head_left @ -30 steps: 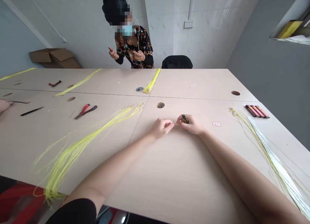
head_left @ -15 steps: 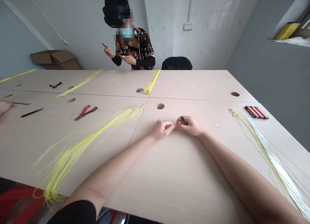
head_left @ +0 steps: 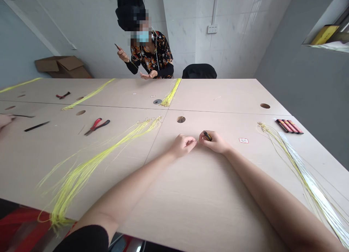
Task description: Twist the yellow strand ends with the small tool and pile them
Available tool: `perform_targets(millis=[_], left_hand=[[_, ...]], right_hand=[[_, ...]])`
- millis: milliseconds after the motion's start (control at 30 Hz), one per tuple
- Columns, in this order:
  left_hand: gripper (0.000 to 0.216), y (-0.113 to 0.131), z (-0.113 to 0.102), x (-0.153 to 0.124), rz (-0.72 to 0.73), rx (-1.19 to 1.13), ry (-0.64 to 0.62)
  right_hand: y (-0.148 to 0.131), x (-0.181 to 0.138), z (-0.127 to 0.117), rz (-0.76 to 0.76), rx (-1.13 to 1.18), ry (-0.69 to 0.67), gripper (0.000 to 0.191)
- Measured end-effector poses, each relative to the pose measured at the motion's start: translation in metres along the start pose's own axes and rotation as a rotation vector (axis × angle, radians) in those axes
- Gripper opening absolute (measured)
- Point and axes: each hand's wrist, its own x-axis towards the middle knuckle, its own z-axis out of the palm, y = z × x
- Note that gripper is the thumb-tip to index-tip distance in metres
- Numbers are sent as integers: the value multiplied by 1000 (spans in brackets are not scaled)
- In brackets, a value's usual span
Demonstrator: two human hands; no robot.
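Note:
My left hand [head_left: 183, 145] rests over the table with its fingertips pinched together. Whatever they hold is too small to make out. Just to its right, a narrow gap away, my right hand [head_left: 214, 142] is closed around a small black tool with a yellow stripe [head_left: 207, 135]; its kind does not show. To the left lies a long bundle of yellow cords [head_left: 109, 150] with small metal ends. At the right another bundle of cords [head_left: 290, 159] lies along a whitish strip [head_left: 308, 171]. A small red-edged label [head_left: 243, 140] sits near my right hand.
Red-and-black pliers [head_left: 96, 126] and a black tweezer-like tool [head_left: 37, 126] lie left. Several red-and-black cylinders [head_left: 289, 126] sit at right. Table holes include one [head_left: 181, 119] beyond my hands. A masked person [head_left: 151, 52] works opposite; another person's hand [head_left: 5, 120] shows at left.
My hands have drawn very slightly apart at the fingertips. The person opposite has lowered one hand, now palm up, away from the other.

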Motion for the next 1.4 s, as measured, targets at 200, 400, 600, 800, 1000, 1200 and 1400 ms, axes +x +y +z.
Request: perform_targets(millis=[200,400,600,800,1000,1200,1400], left_hand=[[31,0,-1,0,8,-41,10],[30,2,-1,0,0,-38,11],[32,0,-1,0,8,2,10],[34,0,0,-1,7,28,10],[33,0,0,0,0,46,12],[36,1,-1,0,9,48,8],[35,0,0,0,10,59,10]], right_hand=[[0,-1,-1,7,-5,25,12],[-4,-2,-2,13,8,3,12],[-2,-1,-2,43,56,15,15],[-2,-1,-2,37,42,3,16],[-3,-1,-1,38,45,-12,18],[-2,0,0,46,37,-8,17],[-1,0,-1,22,9,-4,14]])
